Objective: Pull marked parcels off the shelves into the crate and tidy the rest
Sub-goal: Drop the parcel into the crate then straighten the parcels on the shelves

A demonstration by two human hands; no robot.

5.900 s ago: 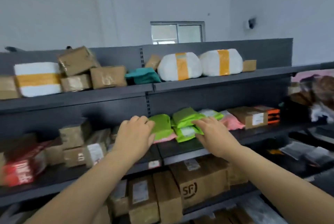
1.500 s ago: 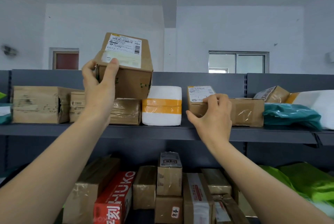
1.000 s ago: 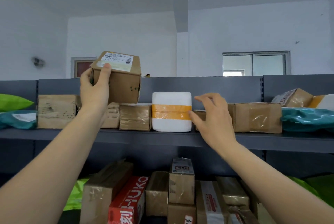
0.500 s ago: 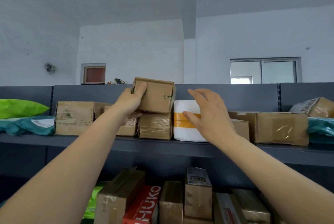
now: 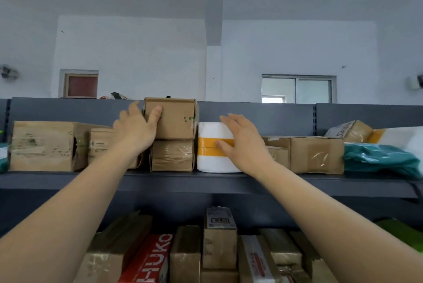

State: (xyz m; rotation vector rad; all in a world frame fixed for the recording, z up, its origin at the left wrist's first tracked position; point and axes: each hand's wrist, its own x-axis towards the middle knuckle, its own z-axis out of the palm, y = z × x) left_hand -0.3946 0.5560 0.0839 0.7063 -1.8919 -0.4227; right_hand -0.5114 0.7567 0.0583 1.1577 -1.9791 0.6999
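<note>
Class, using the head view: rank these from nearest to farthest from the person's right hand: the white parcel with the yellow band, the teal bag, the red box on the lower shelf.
1. White parcel: under the right hand, touching it.
2. Red box: lower shelf, below left.
3. Teal bag: far right, top shelf.

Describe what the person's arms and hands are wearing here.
Nothing visible is worn. The left hand and right hand are bare, with no gloves, rings or watch in sight. Both forearms are uncovered down to the frame's bottom edge, so no sleeve shows. No markings or bands appear on either wrist.
</note>
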